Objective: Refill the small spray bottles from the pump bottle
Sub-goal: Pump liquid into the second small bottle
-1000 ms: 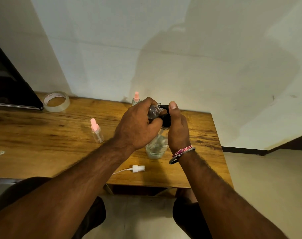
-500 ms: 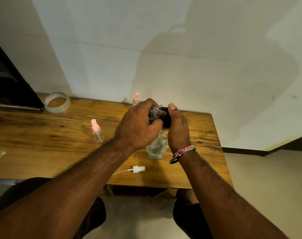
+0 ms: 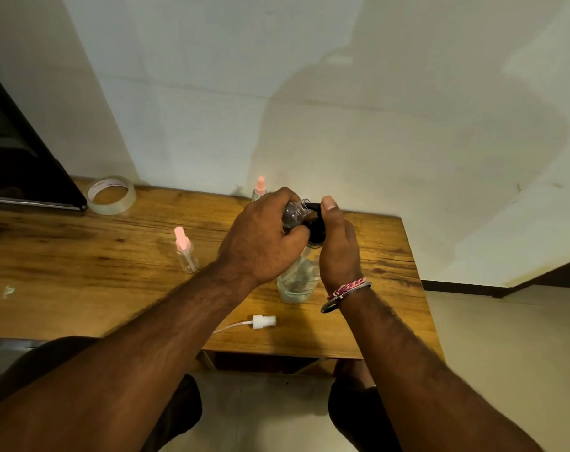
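The left hand grips an uncapped small spray bottle, tilted so its open neck meets the black nozzle of the pump bottle, which stands on the bench near its right end. The right hand is wrapped around the black pump head, thumb on top, as if pressing it down. The removed white sprayer top, with its dip tube, lies on the bench near the front edge, just in front of the pump bottle.

By the look of it, the refill of this one bottle is under way; how much liquid it holds cannot be told behind the fingers. Two more small bottles with pink caps stand closed: one left of the hands, one behind them by the wall. Whether these are already filled cannot be told. Left for the bottle in hand: finish pumping and screw its sprayer back on.

Compared with the earlier frames, almost nothing differs: both hands keep the same grips at the same spot, and the items on the bench, including the tape roll, have not moved.
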Motion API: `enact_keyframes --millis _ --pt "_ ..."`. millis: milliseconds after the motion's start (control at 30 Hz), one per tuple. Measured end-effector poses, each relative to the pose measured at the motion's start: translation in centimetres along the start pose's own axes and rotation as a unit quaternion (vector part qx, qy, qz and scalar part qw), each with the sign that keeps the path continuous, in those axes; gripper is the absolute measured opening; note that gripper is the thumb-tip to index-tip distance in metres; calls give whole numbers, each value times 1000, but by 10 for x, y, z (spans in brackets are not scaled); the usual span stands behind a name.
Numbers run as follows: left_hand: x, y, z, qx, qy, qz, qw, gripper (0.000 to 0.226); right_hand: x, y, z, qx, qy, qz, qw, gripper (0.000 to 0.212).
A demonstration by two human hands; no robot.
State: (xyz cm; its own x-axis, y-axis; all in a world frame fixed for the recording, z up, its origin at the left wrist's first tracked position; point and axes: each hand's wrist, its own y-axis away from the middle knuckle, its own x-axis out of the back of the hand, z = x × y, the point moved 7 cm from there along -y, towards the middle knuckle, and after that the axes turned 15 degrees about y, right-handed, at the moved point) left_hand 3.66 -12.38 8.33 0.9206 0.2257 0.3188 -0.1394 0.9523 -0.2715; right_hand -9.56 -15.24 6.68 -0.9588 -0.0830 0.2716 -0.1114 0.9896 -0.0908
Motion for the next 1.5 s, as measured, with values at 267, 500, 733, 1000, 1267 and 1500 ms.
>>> enact_keyframes --millis 267,500,733,1000,1267,1500 --pt "1 -1 1 1 4 2 1000 19 -3 1 -4 22 -14 -18 1000 52" --pt "0 -1 1 4 4 -2 1000 22 -2 -3 4 9 7 -7 1000 50" --pt "0 0 -1 11 4 -3 1000 24 3 -3 7 -14 2 19 1000 39" --pt "-1 -1 0 19 5 -9 1000 24 1 -2 5 -1 1 21 1000 48" --pt "2 -2 2 17 0 -3 1000 19 -2 -1 3 27 -5 -8 1000 62" --pt "2 -3 1 18 3 -1 1000 19 -3 0 2 31 -5 -20 999 60"
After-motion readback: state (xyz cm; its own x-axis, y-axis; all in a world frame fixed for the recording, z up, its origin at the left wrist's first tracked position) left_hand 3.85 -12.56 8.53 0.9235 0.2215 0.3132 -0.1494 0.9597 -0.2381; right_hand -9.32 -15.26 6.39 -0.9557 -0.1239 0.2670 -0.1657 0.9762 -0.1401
